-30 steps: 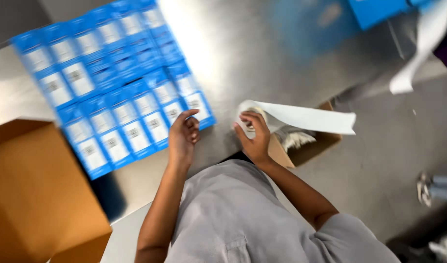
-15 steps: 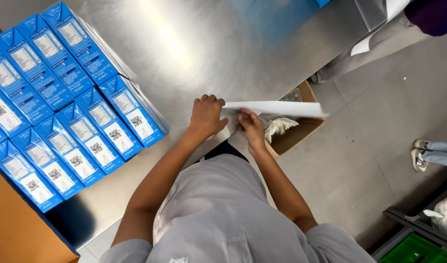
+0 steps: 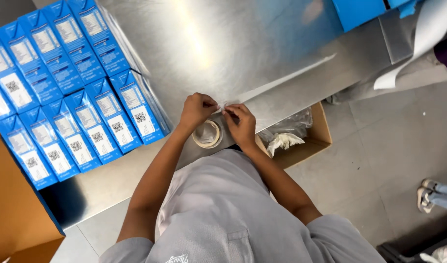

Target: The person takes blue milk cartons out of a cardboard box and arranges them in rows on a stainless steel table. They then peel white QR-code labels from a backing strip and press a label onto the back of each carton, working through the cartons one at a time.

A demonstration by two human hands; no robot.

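My left hand point(image 3: 196, 109) and my right hand point(image 3: 240, 124) meet at the near edge of a steel table point(image 3: 223, 44). Both pinch the near end of a long white strip point(image 3: 282, 80), which runs away to the upper right and shows edge-on as a thin line. Just under my hands a roll of pale tape point(image 3: 207, 134) lies flat on the table. Several blue cartons point(image 3: 72, 102) with white labels stand packed in rows to the left of my left hand.
An open brown cardboard box point(image 3: 14, 209) sits at the lower left. Beside the table on the floor stands a low cardboard box point(image 3: 321, 134) holding crumpled plastic and paper. Another person's feet point(image 3: 435, 195) show at the right edge. More blue boxes point(image 3: 355, 12) lie at the far right.
My hands have come closer together at the strip's near end. The strip, held flat and wide before, now shows edge-on. The tape roll has come into sight under my hands.
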